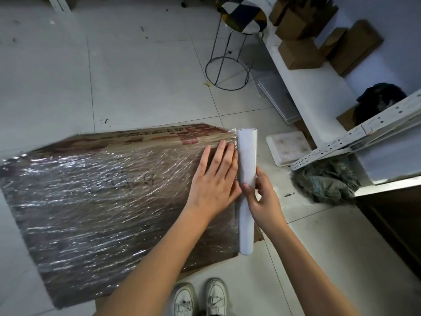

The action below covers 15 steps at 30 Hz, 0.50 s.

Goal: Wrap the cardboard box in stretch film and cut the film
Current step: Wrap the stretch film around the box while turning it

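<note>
The left hand (213, 179) lay flat, fingers straight and spread, pressing on the film-covered top of the cardboard box (109, 197) close to its right edge; the likely purpose was to pin the laid film so that it would not lift or slip; the right hand (262, 197) was curled round the roll of stretch film (247, 190), thumb on the near face and fingers behind, gripping it about mid-length; the roll stood along the box edge, just right of the left fingertips and touching or nearly touching them; this placement kept the short run of film between roll and box taut, judged a preparation for tearing or cutting at that edge.

The box lay on the tiled floor (141, 83) beneath and to the left of both hands; its top and visible side carried several wrinkled, glossy layers of film (86, 179), bunched at the far corner beyond the left fingers; wrapping was judged largely complete, with the cut not yet made; no cutting tool was visible.

Beyond the right hand stood a wire-legged stool (237, 42); to its right, white shelving (319, 92) held small cartons; a white tray (288, 148) lay on the floor just right of the roll; the person's white shoes (200, 297) showed below the forearms.
</note>
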Tool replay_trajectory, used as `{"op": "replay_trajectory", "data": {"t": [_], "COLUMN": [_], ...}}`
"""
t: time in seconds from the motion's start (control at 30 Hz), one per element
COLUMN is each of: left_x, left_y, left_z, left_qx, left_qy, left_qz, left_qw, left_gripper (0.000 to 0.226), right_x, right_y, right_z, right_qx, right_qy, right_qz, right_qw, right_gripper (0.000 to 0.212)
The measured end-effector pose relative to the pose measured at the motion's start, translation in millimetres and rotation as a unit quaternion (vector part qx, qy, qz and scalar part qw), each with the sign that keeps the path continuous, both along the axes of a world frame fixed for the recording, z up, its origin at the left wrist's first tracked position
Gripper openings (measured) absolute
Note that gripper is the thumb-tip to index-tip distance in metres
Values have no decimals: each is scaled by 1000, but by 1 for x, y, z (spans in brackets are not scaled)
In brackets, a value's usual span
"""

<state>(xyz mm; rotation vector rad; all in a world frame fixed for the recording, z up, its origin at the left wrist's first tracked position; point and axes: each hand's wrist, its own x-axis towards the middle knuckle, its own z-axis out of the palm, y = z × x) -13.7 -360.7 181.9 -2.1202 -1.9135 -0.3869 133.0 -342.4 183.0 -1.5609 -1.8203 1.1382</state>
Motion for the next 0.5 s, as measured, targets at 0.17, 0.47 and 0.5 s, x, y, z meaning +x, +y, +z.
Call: {"op": "replay_trajectory", "data": {"t": [0.17,0.47,0.5], "left_x": [-5,-4,-3], "left_y": [20,19,17], "left_z": [10,7,7], "left_qx": [-5,-27,-23], "left_qy": [-25,-46,-46], "left_qz": [52,52,52], "left_qw": [998,997,997], "left_gripper": [63,62,62], "right_x": [1,-8,-6], "right_y": [2,10,10], "right_z": [0,5,2], "right_qx": [-56,-63,-50], "right_qy": [13,31,23], "right_qz": [21,-30,-22], "right_qw": [998,997,998], "right_gripper": [45,20,19]}}
